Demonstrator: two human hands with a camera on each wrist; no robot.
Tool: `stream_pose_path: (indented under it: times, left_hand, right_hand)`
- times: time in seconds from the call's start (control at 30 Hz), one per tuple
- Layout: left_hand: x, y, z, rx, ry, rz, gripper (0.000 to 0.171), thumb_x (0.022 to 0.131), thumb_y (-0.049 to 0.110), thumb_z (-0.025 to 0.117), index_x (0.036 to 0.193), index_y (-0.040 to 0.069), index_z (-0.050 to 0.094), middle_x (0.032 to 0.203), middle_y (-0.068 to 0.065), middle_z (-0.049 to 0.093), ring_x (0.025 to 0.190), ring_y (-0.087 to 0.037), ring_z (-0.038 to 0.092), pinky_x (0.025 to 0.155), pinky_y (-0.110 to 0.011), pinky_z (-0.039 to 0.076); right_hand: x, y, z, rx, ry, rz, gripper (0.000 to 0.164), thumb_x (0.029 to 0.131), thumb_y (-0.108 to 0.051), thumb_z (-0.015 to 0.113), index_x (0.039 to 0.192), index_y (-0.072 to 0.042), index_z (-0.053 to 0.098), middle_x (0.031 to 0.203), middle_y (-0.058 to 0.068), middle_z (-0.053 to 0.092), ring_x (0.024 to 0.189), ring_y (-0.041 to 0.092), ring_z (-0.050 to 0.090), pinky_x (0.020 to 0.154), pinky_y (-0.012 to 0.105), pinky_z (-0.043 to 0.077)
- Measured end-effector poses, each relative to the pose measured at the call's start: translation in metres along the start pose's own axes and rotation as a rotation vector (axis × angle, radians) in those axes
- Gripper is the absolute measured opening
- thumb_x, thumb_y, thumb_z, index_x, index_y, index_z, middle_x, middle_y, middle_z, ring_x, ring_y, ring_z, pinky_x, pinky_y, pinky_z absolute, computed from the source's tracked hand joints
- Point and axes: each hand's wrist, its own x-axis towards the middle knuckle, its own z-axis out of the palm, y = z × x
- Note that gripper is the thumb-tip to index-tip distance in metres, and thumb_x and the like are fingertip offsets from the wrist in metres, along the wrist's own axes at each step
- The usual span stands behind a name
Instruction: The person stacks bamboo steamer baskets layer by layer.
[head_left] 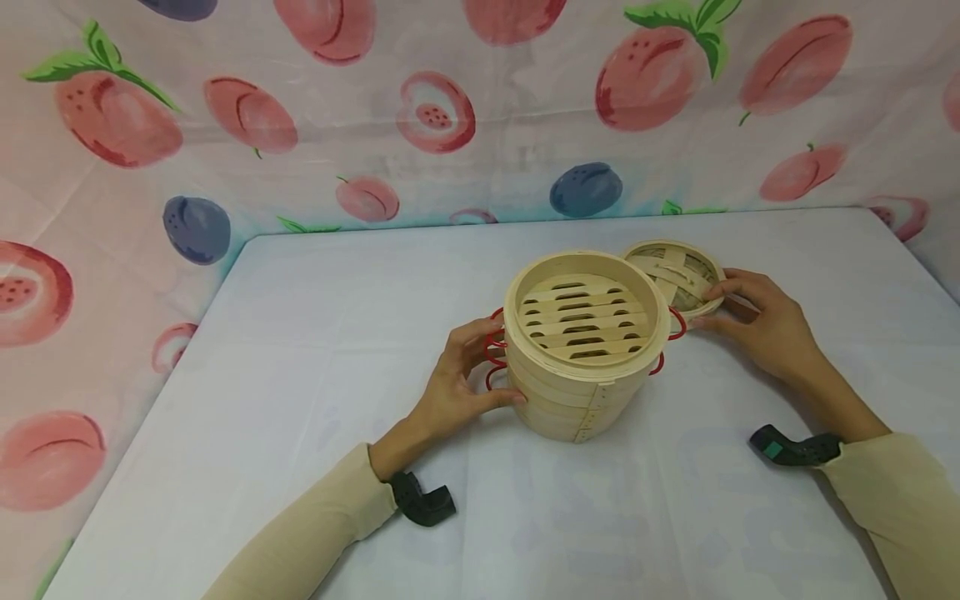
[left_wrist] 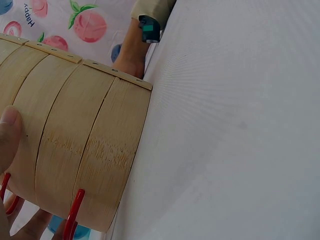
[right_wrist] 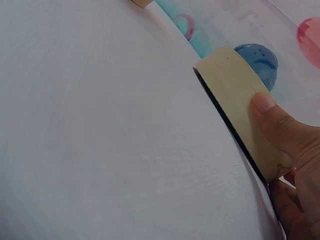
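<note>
A stack of bamboo steamer baskets [head_left: 577, 400] stands on the table, its slatted top layer uncovered and red loop handles on both sides. My left hand [head_left: 467, 371] grips the stack from its left, thumb on the front wall and fingers by the red handles [left_wrist: 74, 212]. Behind the stack to the right is the round woven bamboo lid [head_left: 660, 265], partly hidden by the baskets. My right hand [head_left: 765, 321] holds the lid's right edge, its thumb pressed on the side wall in the right wrist view. A thin dark line runs under the lid's lower edge [right_wrist: 227, 90].
A white cloth covers the table [head_left: 360, 300]. Behind it and at the left hangs a fruit-print curtain [head_left: 517, 158]. Dark wrist-worn devices [head_left: 423, 498] stick out below both sleeves.
</note>
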Motion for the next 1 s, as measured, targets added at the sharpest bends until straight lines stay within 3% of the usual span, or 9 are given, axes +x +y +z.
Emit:
stream_pose_path:
  times: [0.23, 0.53, 0.8, 1.0]
  left_hand:
    - [0.000, -0.001, 0.000, -0.002, 0.003, 0.004, 0.076, 0.078, 0.034, 0.077, 0.140, 0.025, 0.032, 0.136, -0.020, 0.038, 0.115, -0.037, 0.052, 0.092, -0.045, 0.048]
    - [0.001, 0.000, 0.000, 0.002, 0.004, 0.017, 0.077, 0.077, 0.027, 0.079, 0.139, 0.021, 0.032, 0.136, -0.021, 0.039, 0.115, -0.035, 0.053, 0.092, -0.045, 0.048]
    - [0.000, 0.001, 0.000, 0.004, 0.000, -0.001, 0.093, 0.065, -0.011, 0.083, 0.138, 0.016, 0.032, 0.135, -0.019, 0.040, 0.115, -0.033, 0.053, 0.092, -0.044, 0.048]
    - [0.000, 0.002, 0.000, 0.007, -0.001, -0.002, 0.093, 0.065, -0.010, 0.083, 0.138, 0.016, 0.032, 0.135, -0.019, 0.040, 0.116, -0.033, 0.053, 0.092, -0.045, 0.048]
  right_hand:
    - [-0.001, -0.004, 0.000, -0.001, 0.031, 0.022, 0.033, 0.081, -0.014, 0.078, 0.106, -0.001, 0.059, 0.137, 0.018, 0.043, 0.125, 0.035, 0.043, 0.084, 0.004, 0.039]
    - [0.000, -0.012, -0.013, 0.077, 0.109, 0.055, 0.035, 0.082, -0.015, 0.077, 0.109, 0.000, 0.060, 0.132, 0.010, 0.048, 0.117, 0.007, 0.048, 0.081, 0.006, 0.042]
    - [0.005, -0.019, -0.025, 0.182, 0.145, 0.012, 0.032, 0.081, -0.003, 0.075, 0.109, 0.004, 0.060, 0.135, 0.008, 0.048, 0.120, 0.010, 0.048, 0.083, 0.008, 0.043]
    - [0.005, -0.026, -0.028, 0.180, 0.144, 0.020, 0.033, 0.081, -0.001, 0.075, 0.110, 0.003, 0.059, 0.135, 0.007, 0.048, 0.119, 0.010, 0.048, 0.082, 0.007, 0.043]
